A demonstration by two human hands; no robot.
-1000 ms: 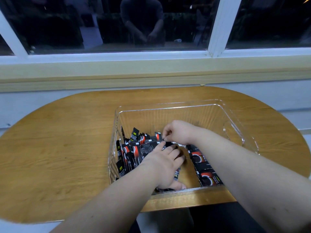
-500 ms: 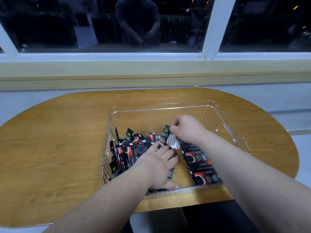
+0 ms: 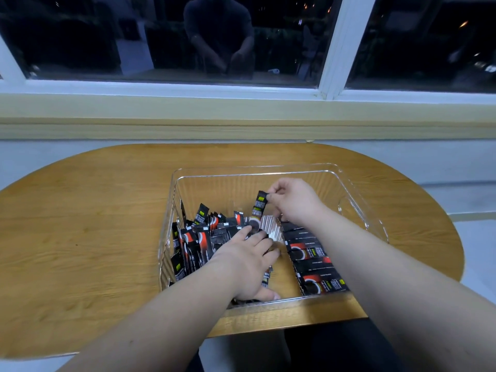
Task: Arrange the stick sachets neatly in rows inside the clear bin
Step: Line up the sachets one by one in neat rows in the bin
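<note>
A clear bin [image 3: 357, 200] stands on the wooden table [image 3: 80, 237]. Inside it, a jumbled pile of black-and-red stick sachets [image 3: 198, 240] fills the left side. A flat row of sachets [image 3: 311, 259] lies along the right side under my right forearm. My right hand [image 3: 292, 202] pinches the top end of one sachet [image 3: 260, 206] and holds it upright above the pile's middle. My left hand [image 3: 249, 261] rests palm down on the pile with its fingers spread and straight; what lies under it is hidden.
The bin's far half holds nothing but its ribbed floor. The oval table runs wide to the left and far side. A wall, a sill and a dark window [image 3: 241, 38] stand right behind the table. The table's near edge is at my body.
My right hand has lifted one sachet up out of the pile, raising it towards the bin's far side. My left hand stayed pressed on the pile. The camera shifted slightly.
</note>
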